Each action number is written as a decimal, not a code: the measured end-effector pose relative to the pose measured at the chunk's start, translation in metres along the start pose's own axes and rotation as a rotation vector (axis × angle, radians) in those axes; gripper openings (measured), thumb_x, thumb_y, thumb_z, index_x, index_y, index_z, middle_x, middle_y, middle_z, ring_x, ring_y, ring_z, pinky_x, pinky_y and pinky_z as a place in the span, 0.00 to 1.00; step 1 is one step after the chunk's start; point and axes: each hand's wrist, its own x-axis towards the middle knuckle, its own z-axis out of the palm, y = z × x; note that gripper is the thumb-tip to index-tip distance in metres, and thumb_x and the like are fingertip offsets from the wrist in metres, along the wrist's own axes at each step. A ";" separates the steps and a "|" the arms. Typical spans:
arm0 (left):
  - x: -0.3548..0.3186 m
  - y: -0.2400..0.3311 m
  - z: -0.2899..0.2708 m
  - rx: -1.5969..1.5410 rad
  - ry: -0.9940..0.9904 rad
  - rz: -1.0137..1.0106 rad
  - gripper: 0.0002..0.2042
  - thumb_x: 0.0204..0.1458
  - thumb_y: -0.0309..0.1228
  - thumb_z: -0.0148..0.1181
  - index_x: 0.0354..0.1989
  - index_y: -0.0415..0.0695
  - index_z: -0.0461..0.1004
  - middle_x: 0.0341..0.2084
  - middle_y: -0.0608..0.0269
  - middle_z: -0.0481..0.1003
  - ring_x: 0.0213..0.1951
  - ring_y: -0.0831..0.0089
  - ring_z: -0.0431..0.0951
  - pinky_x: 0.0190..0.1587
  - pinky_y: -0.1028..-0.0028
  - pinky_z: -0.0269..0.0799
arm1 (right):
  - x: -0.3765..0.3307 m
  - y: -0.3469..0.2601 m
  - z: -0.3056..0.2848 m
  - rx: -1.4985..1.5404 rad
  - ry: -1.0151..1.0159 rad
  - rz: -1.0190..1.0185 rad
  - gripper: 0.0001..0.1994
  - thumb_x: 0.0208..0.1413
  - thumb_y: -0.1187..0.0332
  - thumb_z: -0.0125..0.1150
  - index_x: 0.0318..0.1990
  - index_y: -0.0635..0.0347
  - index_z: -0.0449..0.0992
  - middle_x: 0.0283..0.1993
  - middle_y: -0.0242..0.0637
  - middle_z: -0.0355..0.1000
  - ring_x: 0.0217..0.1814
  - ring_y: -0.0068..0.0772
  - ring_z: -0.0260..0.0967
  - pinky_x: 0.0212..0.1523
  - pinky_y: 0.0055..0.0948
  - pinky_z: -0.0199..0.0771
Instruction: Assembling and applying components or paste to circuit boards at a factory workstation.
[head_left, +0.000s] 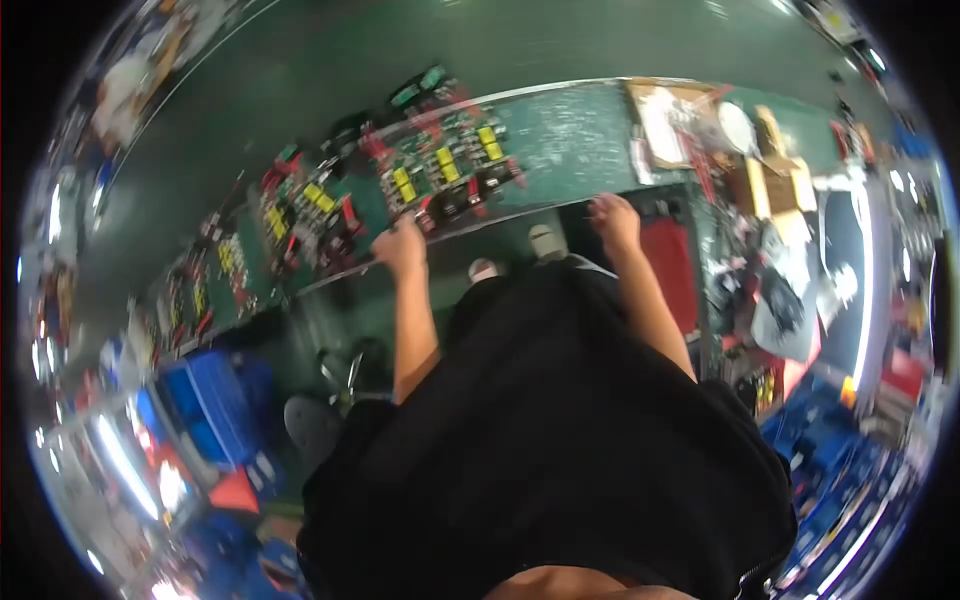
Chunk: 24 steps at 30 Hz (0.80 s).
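Observation:
Several circuit boards with yellow blocks and red and black wired parts are set out in groups along the green bench (570, 130). By the front edge of the bench is my left hand (402, 248), just below the nearest circuit board (403, 185) of the middle group. Its fingers are blurred, and whether it touches the board I cannot tell. My right hand (615, 222) is farther right, over the bench's front edge, with its fingers curled in. Anything inside those fingers is hidden.
To the right lie a cardboard tray (660, 125), a white round lid-like thing (737, 128) and an open carton (765, 190). A red panel (668, 270) is below the bench edge on the right. Blue bins (205, 405) stand at the lower left, near a dark stool (312, 428).

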 end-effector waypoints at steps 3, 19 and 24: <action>-0.002 -0.022 0.002 -0.309 -0.124 -0.460 0.31 0.41 0.41 0.69 0.36 0.19 0.66 0.30 0.50 0.76 0.33 0.63 0.77 0.34 0.68 0.75 | 0.004 0.024 0.032 -0.062 -0.131 0.120 0.12 0.58 0.69 0.55 0.47 0.64 0.68 0.31 0.32 0.70 0.28 0.22 0.67 0.24 0.19 0.64; 0.081 -0.110 -0.105 -1.227 -0.299 -0.993 0.22 0.52 0.48 0.61 0.41 0.40 0.67 0.38 0.55 0.73 0.35 0.67 0.76 0.35 0.71 0.74 | -0.081 0.062 0.162 -0.638 -0.502 -0.310 0.09 0.56 0.70 0.57 0.43 0.63 0.76 0.38 0.33 0.73 0.40 0.24 0.71 0.40 0.23 0.69; 0.050 -0.104 -0.090 -1.370 -0.247 -0.994 0.12 0.56 0.39 0.57 0.40 0.44 0.68 0.31 0.61 0.75 0.34 0.68 0.77 0.34 0.69 0.73 | -0.161 0.126 0.276 -0.365 -0.644 0.545 0.18 0.56 0.58 0.62 0.43 0.66 0.75 0.36 0.37 0.71 0.36 0.29 0.69 0.37 0.28 0.71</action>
